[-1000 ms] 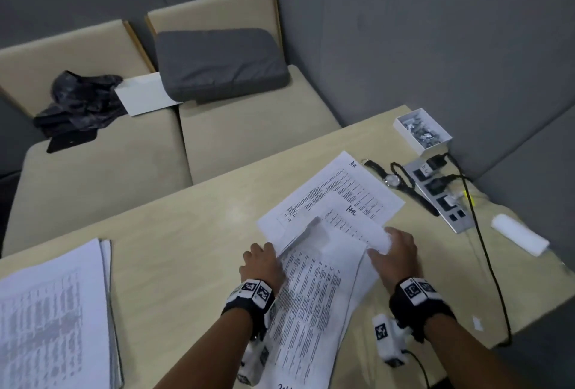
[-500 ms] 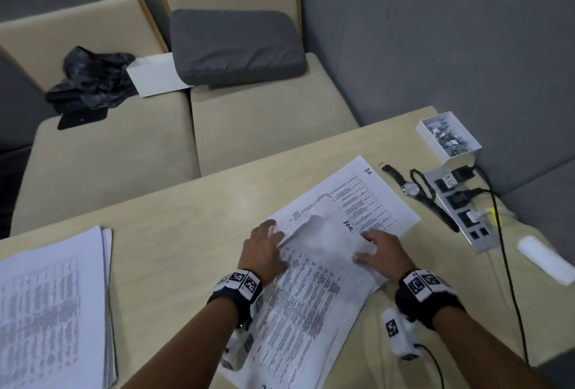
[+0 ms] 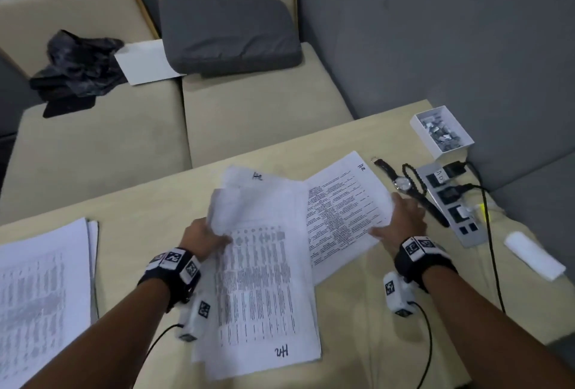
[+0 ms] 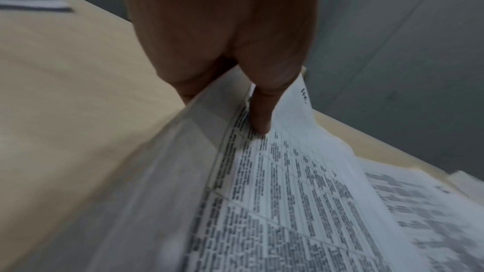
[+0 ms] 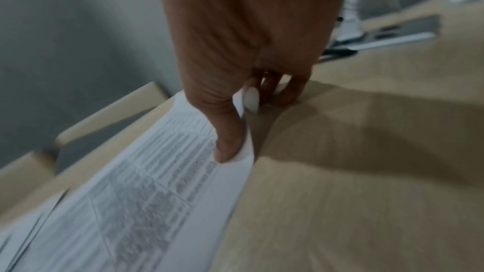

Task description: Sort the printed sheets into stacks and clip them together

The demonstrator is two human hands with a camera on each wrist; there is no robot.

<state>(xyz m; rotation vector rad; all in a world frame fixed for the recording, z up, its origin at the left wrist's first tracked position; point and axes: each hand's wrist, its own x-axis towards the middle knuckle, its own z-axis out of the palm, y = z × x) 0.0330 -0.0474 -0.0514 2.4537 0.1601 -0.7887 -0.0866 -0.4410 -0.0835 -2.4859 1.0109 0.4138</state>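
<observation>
Paper is mid-sort: your left hand point(image 3: 203, 237) pinches the middle sheets point(image 3: 264, 279), your right hand point(image 3: 401, 220) pinches 1 sheet point(image 3: 342, 211) pulled rightward. Next, I judge, square a stack, then fetch a clip from the far-right box point(image 3: 441, 132).

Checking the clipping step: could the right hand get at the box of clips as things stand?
Probably not yet. The right hand pinches a sheet, so it isn't free. The clip box sits open at the far right corner, past the watch and power strip, with nothing covering it.
</observation>
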